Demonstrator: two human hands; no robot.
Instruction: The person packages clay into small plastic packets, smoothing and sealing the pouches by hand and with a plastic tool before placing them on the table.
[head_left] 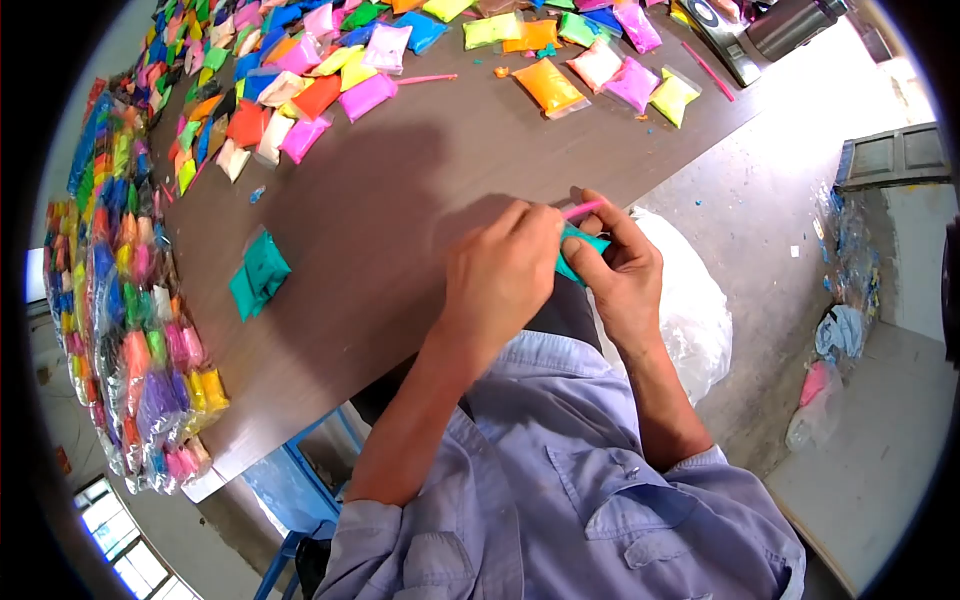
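Where left hand [505, 268] and right hand [628, 262] are close together, a teal packet [591, 240] is held over the tabletop's near edge

Although partly covered by fingers, the teal packet shows between the two hands, just above the person's lap. The right hand is clamped on it, thumb over its face. The left hand is bent over its left side, fingers curled; whether they pinch it cannot be told, as the fingertips are hidden. A pink stick [583, 209] spans the gap between the hands, along the packet's far side.

To the left on the tabletop [370, 225] lies more teal packaging [260, 275], well apart from the hands. On the far side, an orange packet [550, 87] and a yellow packet [675, 97] lie near others, with a second pink stick [708, 70] to their right. A dense heap of coloured packets [310, 95] fills the far left, and bagged packets [130, 300] line the left edge. At the far right stands a metal flask [795, 28]. White plastic [690, 300] lies beyond the right forearm, and a blue stool [300, 490] is at the near left.
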